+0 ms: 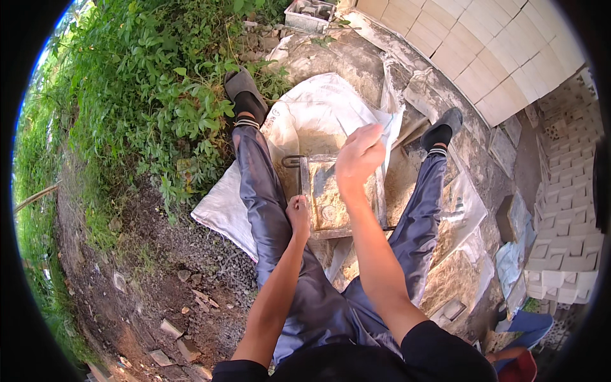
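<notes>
Between my outstretched legs lies a square mould frame (pixel 308 191) with a metal loop handle (pixel 291 162) at its far left corner. Pale, sandy material (pixel 329 194) fills it, with a round mark near the middle. My right hand (pixel 361 160) is raised over the right part of the frame, its fingers curled closed; whatever they may hold is hidden. Beside the frame's left edge, close to my left leg, my left hand (pixel 298 215) is closed, and its grip cannot be made out. White sacking (pixel 305 105) dusted with the same material spreads under the frame.
Green bushes (pixel 140 95) grow at the left, above gravel and broken pieces (pixel 172 328). A box (pixel 310 16) stands at the far edge. Stacked pale blocks (pixel 484 48) and rows of pieces (pixel 566 223) line the right. Another person's blue-clad limb (pixel 531 325) shows at lower right.
</notes>
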`<control>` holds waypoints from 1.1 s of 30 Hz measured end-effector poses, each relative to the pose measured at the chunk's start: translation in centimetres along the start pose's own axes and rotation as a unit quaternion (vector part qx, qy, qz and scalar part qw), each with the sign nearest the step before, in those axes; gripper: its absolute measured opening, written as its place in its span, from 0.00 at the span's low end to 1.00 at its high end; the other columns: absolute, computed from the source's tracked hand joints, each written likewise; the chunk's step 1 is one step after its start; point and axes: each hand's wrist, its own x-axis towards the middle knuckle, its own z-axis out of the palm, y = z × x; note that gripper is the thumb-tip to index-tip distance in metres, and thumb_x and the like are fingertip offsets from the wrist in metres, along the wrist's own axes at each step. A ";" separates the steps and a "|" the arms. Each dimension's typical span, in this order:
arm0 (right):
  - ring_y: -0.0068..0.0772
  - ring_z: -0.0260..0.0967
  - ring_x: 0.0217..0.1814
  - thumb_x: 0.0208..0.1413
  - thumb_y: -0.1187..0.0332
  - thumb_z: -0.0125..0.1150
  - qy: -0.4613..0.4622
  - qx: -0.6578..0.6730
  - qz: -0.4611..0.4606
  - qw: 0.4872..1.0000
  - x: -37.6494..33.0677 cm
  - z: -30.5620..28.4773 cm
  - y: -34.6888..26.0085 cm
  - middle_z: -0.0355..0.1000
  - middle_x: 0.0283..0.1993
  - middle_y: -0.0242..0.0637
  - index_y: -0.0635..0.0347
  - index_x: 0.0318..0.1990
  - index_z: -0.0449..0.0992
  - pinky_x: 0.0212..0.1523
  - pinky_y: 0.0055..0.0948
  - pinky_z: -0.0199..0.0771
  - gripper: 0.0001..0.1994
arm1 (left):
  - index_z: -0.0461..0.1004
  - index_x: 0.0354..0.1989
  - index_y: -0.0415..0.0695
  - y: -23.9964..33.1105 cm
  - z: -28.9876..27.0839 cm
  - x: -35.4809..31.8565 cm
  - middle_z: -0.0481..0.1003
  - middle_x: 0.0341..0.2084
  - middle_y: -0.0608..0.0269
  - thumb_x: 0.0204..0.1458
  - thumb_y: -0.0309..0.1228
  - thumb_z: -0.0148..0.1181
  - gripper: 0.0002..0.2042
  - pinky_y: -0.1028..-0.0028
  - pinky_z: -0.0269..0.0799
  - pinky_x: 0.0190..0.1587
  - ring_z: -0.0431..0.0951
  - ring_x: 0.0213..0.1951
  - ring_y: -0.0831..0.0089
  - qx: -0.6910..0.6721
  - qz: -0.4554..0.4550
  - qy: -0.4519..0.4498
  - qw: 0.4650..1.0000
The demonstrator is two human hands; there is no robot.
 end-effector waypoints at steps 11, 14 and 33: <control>0.18 0.49 0.14 0.62 0.60 0.36 0.005 0.055 0.062 0.997 2.4 1.3 -2.9 0.54 0.10 0.30 0.64 0.14 0.58 0.16 0.26 0.48 0.24 | 0.71 0.33 0.44 -0.2 -1.1 -0.4 0.62 0.19 0.76 0.53 0.34 0.56 0.06 0.83 0.55 0.24 0.58 0.21 0.86 -0.041 -0.043 0.010 0.998; 0.16 0.47 0.13 0.63 0.57 0.33 -0.006 -0.028 -0.009 1.000 0.5 1.5 2.3 0.51 0.11 0.27 0.60 0.16 0.56 0.14 0.21 0.46 0.24 | 0.71 0.34 0.43 1.0 -0.3 -1.0 0.61 0.21 0.78 0.54 0.33 0.55 0.07 0.84 0.56 0.30 0.58 0.25 0.87 -0.045 -0.109 -0.003 0.993; 0.16 0.44 0.15 0.63 0.55 0.34 0.018 0.078 0.050 0.996 0.2 -1.5 -5.4 0.49 0.14 0.26 0.58 0.17 0.54 0.14 0.20 0.43 0.23 | 0.71 0.32 0.43 -0.6 -1.0 -0.2 0.62 0.20 0.77 0.53 0.31 0.56 0.05 0.83 0.55 0.29 0.58 0.24 0.86 -0.091 -0.056 -0.001 0.994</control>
